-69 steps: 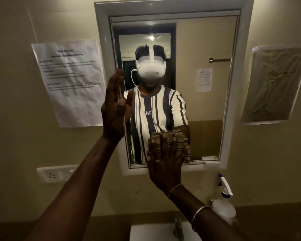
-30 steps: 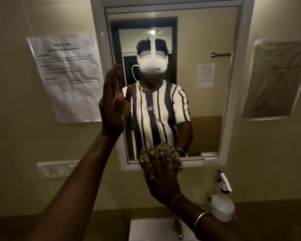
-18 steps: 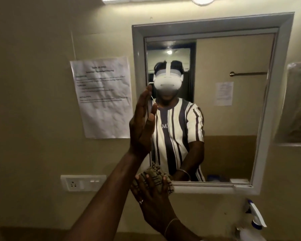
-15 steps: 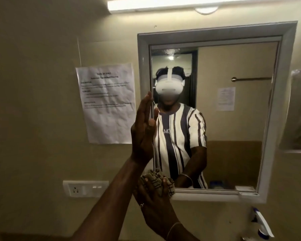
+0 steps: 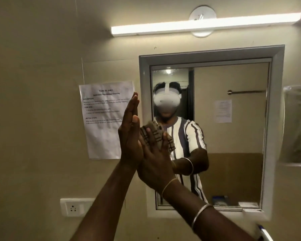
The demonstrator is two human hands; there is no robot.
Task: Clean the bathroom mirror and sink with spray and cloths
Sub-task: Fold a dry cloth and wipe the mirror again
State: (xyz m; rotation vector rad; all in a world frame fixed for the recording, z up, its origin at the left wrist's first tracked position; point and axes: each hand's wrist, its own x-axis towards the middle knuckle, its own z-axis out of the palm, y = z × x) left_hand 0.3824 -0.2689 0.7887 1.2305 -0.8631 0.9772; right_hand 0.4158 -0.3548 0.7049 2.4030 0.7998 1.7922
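The framed wall mirror point(image 5: 233, 136) fills the right half of the view. My right hand point(image 5: 155, 160) presses a checked brown cloth point(image 5: 155, 134) flat against the glass near the mirror's left edge, about mid-height. My left hand point(image 5: 130, 134) stands flat and upright with fingers together against the mirror's left frame, holding nothing. Only the white and blue tip of the spray bottle point(image 5: 265, 234) shows at the bottom right corner. The sink is out of view.
A printed paper sheet point(image 5: 102, 119) is taped to the wall left of the mirror. A white socket plate point(image 5: 75, 206) sits lower left. A tube light point(image 5: 205, 23) glows above the mirror. A plastic-covered sheet point(image 5: 297, 126) hangs on the right.
My right hand has slid the cloth up from the mirror's bottom edge to mid-height on the left side. The view has tilted up, so the sink and most of the spray bottle dropped out.
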